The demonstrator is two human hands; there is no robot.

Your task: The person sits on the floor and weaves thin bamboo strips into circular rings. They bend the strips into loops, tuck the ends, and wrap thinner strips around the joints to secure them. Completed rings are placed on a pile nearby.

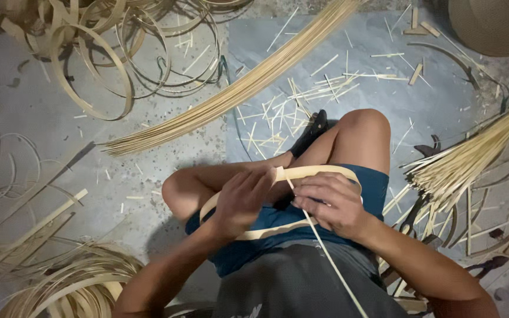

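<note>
your left hand (240, 203) + right hand (331, 203) gripping bamboo hoop (325, 171) on lap | thin splint (331, 265) running to 5 o'clock | strip bundle (237, 88) at 11

hoop (301, 172) on lap | strip bundle (231, 94) ahead | coils (72, 288) left

No packages, labels, signs or screens are to be seen anywhere on the floor or around the seated person.

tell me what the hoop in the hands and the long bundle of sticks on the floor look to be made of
Hoop: a flat, pale tan strip bent into a ring, matte, most likely split bamboo or cane. It is held by the left hand and right hand.
Bundle of sticks: thin straw-coloured slivers, probably the same material, unpainted.
</note>
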